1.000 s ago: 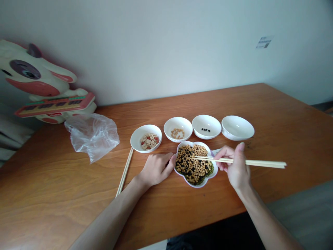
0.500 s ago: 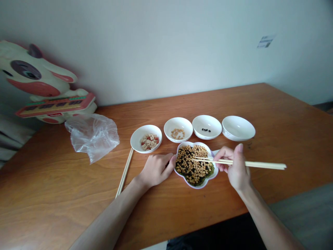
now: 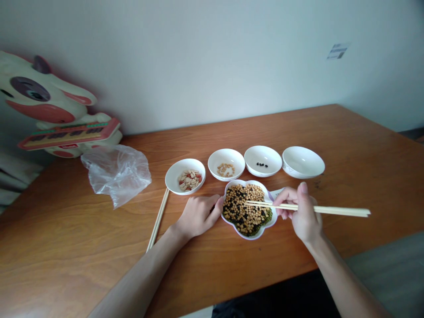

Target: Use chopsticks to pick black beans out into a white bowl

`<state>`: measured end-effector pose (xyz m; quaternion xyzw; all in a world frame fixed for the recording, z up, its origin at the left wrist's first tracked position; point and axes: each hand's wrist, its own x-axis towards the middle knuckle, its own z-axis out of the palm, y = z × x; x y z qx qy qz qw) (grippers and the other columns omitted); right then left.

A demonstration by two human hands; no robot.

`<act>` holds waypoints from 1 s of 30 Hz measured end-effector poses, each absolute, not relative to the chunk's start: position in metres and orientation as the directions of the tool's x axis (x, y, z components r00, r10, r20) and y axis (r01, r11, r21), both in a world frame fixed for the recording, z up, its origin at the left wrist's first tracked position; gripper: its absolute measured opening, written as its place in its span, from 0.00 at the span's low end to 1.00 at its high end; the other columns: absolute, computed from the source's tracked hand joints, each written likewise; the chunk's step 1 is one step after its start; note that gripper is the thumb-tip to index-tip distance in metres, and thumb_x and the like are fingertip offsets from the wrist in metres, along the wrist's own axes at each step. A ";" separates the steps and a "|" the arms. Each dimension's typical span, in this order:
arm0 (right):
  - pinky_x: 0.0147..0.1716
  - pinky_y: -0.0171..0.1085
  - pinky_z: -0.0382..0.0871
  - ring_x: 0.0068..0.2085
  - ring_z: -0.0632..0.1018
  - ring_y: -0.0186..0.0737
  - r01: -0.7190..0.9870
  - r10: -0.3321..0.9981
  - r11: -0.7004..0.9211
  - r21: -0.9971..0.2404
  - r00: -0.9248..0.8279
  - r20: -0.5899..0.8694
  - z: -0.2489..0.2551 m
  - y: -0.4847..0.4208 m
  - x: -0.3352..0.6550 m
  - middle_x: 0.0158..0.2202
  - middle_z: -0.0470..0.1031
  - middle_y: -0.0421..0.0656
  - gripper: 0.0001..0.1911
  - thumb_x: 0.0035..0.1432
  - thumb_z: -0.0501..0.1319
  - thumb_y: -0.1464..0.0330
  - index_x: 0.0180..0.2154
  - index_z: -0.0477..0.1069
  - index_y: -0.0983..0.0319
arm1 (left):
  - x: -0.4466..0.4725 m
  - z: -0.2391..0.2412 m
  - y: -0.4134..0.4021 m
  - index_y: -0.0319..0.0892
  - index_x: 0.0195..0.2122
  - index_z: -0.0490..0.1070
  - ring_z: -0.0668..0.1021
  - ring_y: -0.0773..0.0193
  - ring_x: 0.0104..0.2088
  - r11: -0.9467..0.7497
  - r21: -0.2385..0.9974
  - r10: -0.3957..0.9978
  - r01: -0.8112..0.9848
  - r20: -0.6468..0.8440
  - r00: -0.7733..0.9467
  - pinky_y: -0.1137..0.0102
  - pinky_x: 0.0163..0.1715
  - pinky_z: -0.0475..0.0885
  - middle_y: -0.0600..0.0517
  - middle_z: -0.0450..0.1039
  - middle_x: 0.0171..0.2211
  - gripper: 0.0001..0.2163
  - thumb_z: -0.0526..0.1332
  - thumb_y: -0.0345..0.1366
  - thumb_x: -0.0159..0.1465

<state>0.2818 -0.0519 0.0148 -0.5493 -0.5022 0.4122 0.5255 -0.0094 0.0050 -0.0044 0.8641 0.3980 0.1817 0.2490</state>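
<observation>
A flower-shaped white dish (image 3: 270,221) holds mixed yellow, black and green beans. My left hand (image 3: 198,215) rests curled on the table, its thumb against the dish's left rim. My right hand (image 3: 300,213) is closed on a pair of wooden chopsticks (image 3: 334,210), whose tips lie over the beans in the dish. Behind the dish stand small white bowls: one with peanuts and pale seeds (image 3: 185,176), one with a few yellow beans (image 3: 226,164), one with a few black beans (image 3: 263,160), and one with nothing in it (image 3: 303,162).
A second pair of chopsticks (image 3: 158,218) lies on the wooden table (image 3: 66,247) left of my left hand. A crumpled clear plastic bag (image 3: 116,172) lies at the back left, in front of a white and red toy (image 3: 53,106) by the wall.
My right hand has shifted slightly right and the chopsticks drew back a little over the dish. My left hand has stayed put.
</observation>
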 end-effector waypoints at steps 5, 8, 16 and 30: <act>0.24 0.38 0.59 0.24 0.70 0.38 0.195 0.997 0.062 -0.979 0.036 0.070 0.022 -0.054 0.289 0.22 0.72 0.44 0.39 0.74 0.42 0.44 0.26 0.77 0.59 | -0.009 -0.004 0.005 0.43 0.32 0.65 0.71 0.67 0.24 -0.559 0.573 0.779 0.599 0.118 0.615 0.69 0.29 0.60 0.53 0.73 0.27 0.19 0.46 0.42 0.79; 0.24 0.38 0.60 0.25 0.72 0.38 0.234 0.994 0.093 -0.968 0.034 0.104 0.025 -0.055 0.287 0.23 0.74 0.43 0.34 0.76 0.47 0.47 0.27 0.77 0.59 | -0.010 -0.005 0.005 0.43 0.31 0.64 0.71 0.66 0.25 -0.557 0.574 0.781 0.600 0.116 0.614 0.70 0.30 0.60 0.53 0.72 0.27 0.19 0.46 0.42 0.79; 0.27 0.39 0.63 0.27 0.73 0.39 0.304 0.984 0.172 -0.937 0.001 0.181 0.021 -0.058 0.284 0.23 0.73 0.42 0.30 0.78 0.48 0.53 0.29 0.76 0.59 | -0.009 -0.006 0.005 0.42 0.31 0.64 0.71 0.67 0.25 -0.551 0.577 0.782 0.603 0.104 0.614 0.69 0.30 0.60 0.53 0.72 0.26 0.20 0.46 0.43 0.79; 0.33 0.43 0.71 0.33 0.79 0.45 0.441 0.958 0.287 -0.850 -0.125 0.259 0.025 -0.064 0.286 0.32 0.78 0.45 0.26 0.78 0.46 0.55 0.36 0.77 0.57 | -0.009 -0.005 0.005 0.42 0.31 0.66 0.72 0.66 0.25 -0.563 0.572 0.779 0.596 0.128 0.614 0.68 0.30 0.61 0.53 0.73 0.26 0.20 0.47 0.43 0.79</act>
